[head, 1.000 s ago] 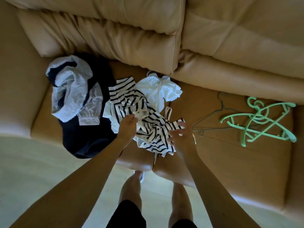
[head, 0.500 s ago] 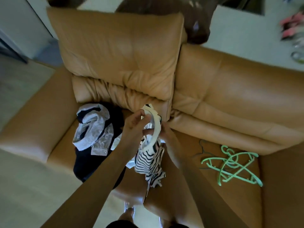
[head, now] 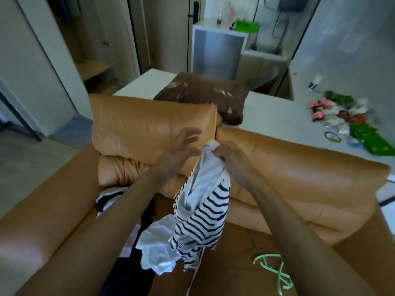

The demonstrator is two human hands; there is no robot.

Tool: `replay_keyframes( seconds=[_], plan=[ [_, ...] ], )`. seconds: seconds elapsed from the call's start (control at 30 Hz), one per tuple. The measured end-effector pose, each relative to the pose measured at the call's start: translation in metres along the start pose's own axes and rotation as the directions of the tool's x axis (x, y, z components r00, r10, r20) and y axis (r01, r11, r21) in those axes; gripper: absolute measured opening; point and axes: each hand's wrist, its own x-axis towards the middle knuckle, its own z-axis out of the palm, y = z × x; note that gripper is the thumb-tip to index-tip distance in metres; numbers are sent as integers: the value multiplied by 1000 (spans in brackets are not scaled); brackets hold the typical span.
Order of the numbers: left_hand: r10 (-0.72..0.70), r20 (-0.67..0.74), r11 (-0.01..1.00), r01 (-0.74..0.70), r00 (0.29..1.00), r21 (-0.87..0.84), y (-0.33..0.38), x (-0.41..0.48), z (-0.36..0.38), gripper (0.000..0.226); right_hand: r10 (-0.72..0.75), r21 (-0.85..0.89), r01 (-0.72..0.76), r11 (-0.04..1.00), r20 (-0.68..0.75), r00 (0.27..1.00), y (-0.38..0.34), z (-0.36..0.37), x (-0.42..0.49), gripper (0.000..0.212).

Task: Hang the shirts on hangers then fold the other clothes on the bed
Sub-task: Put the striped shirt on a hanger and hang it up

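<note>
At the near left of the sofa (head: 299,167) seat lies a heap of dark and pale clothes (head: 109,197). The left hand (head: 181,146) is spread, its grip wide and holding nothing, just beside the top of the striped shirt (head: 203,216). The shirt hangs limp above the seat, pinched at its neckline by the right hand (head: 228,157). It looks light and floppy, so the 2 shoulder seams are probably the best places to hold it. Green hangers (head: 277,272) lie at the near right.
</note>
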Motion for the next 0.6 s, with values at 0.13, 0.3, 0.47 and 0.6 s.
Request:
replay_keyframes(
  seconds=[0.13, 0.3, 0.47, 0.6],
  plan=[
    [14, 298, 971, -84, 955, 225, 49, 25, 13, 48, -242, -137, 241, 961, 6, 970, -62, -25, -1, 11],
    [178, 250, 603, -306, 952, 737, 89, 44, 11, 37, -461, -332, 402, 853, -119, 879, -109, -78, -19, 8],
    [313, 168, 528, -319, 935, 787, 107, 59, -4, 25, -588, -513, 373, 773, -362, 723, -131, -130, -27, 14],
    [437, 98, 538, -347, 894, 768, 134, 55, -7, 20, -657, -666, 271, 695, -436, 616, -138, -163, -34, 17]
  ],
)
